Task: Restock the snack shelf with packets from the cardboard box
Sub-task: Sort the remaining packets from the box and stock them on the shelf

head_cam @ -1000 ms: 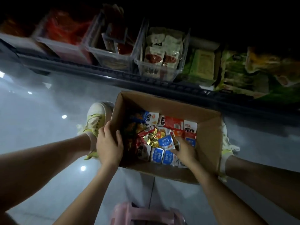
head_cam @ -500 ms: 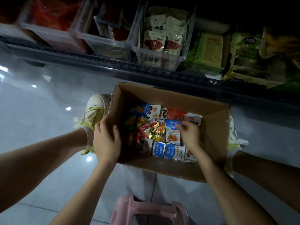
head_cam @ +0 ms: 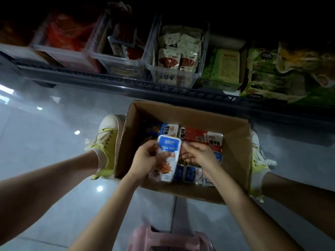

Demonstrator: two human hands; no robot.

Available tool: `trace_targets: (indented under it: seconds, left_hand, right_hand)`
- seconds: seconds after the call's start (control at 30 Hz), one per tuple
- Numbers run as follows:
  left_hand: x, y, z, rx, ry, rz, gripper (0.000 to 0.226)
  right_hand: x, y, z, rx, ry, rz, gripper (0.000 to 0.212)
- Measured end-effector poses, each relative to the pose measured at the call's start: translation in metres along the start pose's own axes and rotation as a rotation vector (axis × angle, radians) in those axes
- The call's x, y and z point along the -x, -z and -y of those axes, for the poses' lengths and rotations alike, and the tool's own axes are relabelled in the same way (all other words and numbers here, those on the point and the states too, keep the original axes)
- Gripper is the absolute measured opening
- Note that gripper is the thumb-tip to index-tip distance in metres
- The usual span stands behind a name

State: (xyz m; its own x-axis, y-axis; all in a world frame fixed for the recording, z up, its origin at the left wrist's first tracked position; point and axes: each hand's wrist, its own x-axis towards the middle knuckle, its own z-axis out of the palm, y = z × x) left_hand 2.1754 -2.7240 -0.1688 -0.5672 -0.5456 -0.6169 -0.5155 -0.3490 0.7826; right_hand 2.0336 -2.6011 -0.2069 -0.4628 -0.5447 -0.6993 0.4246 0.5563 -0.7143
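Yellow shoe (head_cam: 107,144) stands just left of the cardboard box (head_cam: 237,156); your left hand (head_cam: 145,160) grips a blue-and-white packet (head_cam: 167,151) above the box; your right hand (head_cam: 201,154), fingers curled, pinches its right edge; the snack shelf (head_cam: 126,84) is behind.

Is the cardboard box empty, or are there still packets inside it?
Not empty. Red and blue packets lie inside the cardboard box, below the blue-and-white packet held in the left hand.

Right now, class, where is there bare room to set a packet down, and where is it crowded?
Free: floor tiles left of the yellow shoe, before the shelf. Crowded: the cardboard box; the clear bin of white-and-red packets.
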Motion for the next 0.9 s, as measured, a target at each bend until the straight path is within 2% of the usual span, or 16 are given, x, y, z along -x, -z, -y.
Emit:
trace_targets:
  seconds: [0.1,0.17,0.27,0.33,0.43,0.57,0.7,0.8,0.9]
  left_hand:
    - [0.000,0.020,0.011,0.009,-0.019,-0.148,0.019]
    - [-0.001,0.031,0.014,0.029,-0.004,-0.205,0.018]
    - [-0.004,0.038,0.018,0.012,0.009,-0.212,0.019]
    - [-0.005,0.037,0.020,0.001,0.035,-0.188,0.019]
    - [-0.007,0.034,0.022,-0.009,0.060,-0.190,0.016]
    - [-0.008,0.031,0.022,0.018,0.052,-0.197,0.011]
    - [-0.005,0.023,0.018,0.101,0.074,-0.157,0.012]
    - [0.001,0.011,0.012,0.149,0.073,-0.084,0.006]
    - [0.009,0.001,0.003,0.220,0.101,0.068,0.008]
  right_hand:
    - [-0.018,0.001,-0.034,0.251,-0.030,-0.071,0.026]
    - [-0.031,-0.002,-0.054,0.283,-0.104,-0.087,0.032]
    - [-0.047,-0.010,-0.075,0.405,-0.217,-0.079,0.029]
    - [-0.051,-0.015,-0.084,0.592,-0.251,-0.048,0.007]
    - [-0.052,-0.016,-0.089,0.703,-0.260,-0.042,0.026]
    - [-0.036,0.001,-0.059,0.610,-0.083,-0.076,0.005]
    - [0.002,0.033,-0.008,0.490,0.158,-0.120,0.008]
    - [0.032,0.040,0.026,0.216,0.208,-0.006,0.012]
    - [0.043,0.021,0.044,0.286,0.269,0.097,0.015]
